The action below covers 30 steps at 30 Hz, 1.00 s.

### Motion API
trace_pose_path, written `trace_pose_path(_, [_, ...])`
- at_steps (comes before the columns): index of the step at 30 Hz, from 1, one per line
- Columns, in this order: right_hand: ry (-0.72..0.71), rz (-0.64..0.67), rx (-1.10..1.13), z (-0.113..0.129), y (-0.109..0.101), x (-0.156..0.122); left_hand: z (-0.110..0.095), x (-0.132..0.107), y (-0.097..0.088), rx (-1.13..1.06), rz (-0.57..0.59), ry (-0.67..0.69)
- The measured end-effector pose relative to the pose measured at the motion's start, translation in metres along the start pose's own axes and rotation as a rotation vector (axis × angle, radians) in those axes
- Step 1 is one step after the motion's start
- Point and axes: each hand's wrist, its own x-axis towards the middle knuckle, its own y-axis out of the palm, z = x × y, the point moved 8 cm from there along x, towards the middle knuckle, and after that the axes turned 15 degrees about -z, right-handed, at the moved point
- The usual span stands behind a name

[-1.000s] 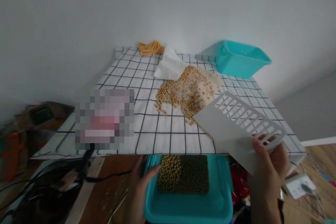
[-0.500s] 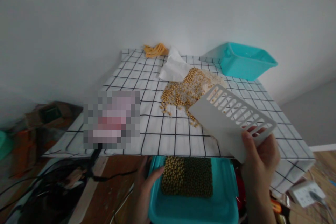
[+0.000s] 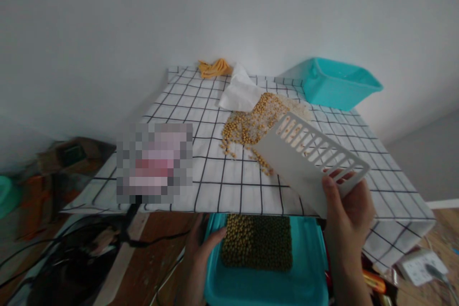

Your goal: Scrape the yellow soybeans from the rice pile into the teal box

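My right hand point(image 3: 351, 201) is closed on the lower right end of a flat whitish plastic board with a row of slots point(image 3: 294, 165). The board slants over the table, its far left end beside a spread of soybeans point(image 3: 247, 124) mixed with pale grains. Below the table's front edge, my left hand point(image 3: 201, 248) grips the left rim of a teal tray point(image 3: 267, 289), thumb on the rim and other fingers mostly hidden. Inside that tray, yellowish beans lie on the left and small dark green beans on the right, side by side.
A teal bin point(image 3: 337, 86) stands at the back right of the checked tablecloth point(image 3: 208, 191). A white tissue point(image 3: 240, 91) and a yellow cloth point(image 3: 215, 68) lie at the back. A blurred-out item is at left. Cables point(image 3: 158, 239) hang below; a power strip point(image 3: 423, 265) lies lower right.
My right hand and the slotted board have shifted slightly left, the board's far end a little closer to the soybeans. My left hand stays on the tray; the view has moved slightly.
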Motion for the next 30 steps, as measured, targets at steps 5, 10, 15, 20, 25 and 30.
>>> trace_pose_path(5, [-0.009,0.072,-0.015,-0.001,0.003,-0.007,-0.002,-0.003,0.0,0.001,-0.008,-0.005])
trace_pose_path(10, [0.02,0.093,0.015,0.0,0.002,-0.007,-0.002,-0.004,0.001,-0.019,0.003,-0.013])
trace_pose_path(15, [0.08,0.069,0.024,-0.007,-0.005,-0.007,0.0,-0.004,0.001,-0.005,0.006,-0.029])
trace_pose_path(20, [0.136,0.072,0.073,-0.017,-0.01,-0.007,0.002,-0.003,0.001,-0.005,0.029,-0.04])
trace_pose_path(25, [0.198,0.077,0.131,-0.024,-0.012,-0.009,0.001,-0.003,0.001,0.02,0.029,-0.024])
trace_pose_path(30, [0.194,0.094,0.13,-0.024,-0.012,-0.009,0.001,-0.004,0.004,-0.004,0.04,-0.041])
